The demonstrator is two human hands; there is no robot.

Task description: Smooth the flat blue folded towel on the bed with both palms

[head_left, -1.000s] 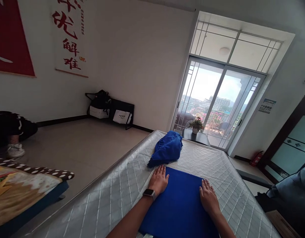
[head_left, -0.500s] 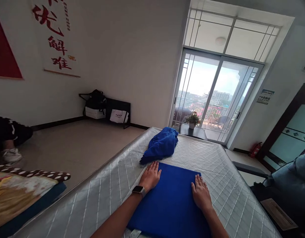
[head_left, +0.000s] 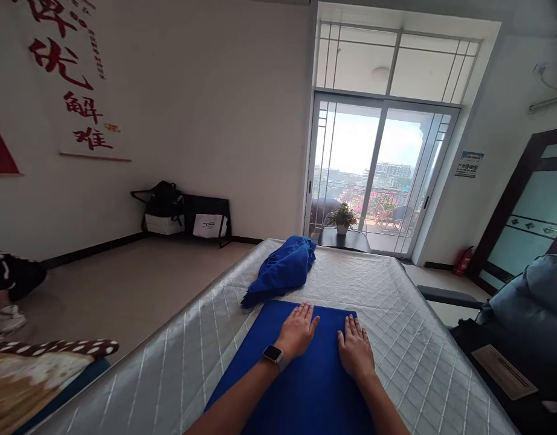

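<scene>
A flat, folded blue cloth (head_left: 312, 362) lies on the silver quilted cover (head_left: 179, 356) in front of me. My left hand (head_left: 298, 331), with a watch (head_left: 273, 354) on its wrist, rests flat on the upper middle of the cloth, fingers stretched forward. Near the cloth's right edge, my right hand (head_left: 355, 350) also lies flat with its fingers extended. Neither hand grips anything. Just beyond the cloth's far edge sits a crumpled blue cloth (head_left: 283, 266) in a loose heap.
A potted plant (head_left: 343, 219) stands on a dark chair or small table at the far end. At right are a blue-grey cushioned seat (head_left: 518, 320) and a fire extinguisher (head_left: 463, 261). A patterned blanket (head_left: 38, 374) lies at lower left, near a person's shoe (head_left: 5, 320).
My left hand has slid right, from the folded cloth's left edge onto its middle. The right hand stays near the right edge. The camera view has tilted and shifted.
</scene>
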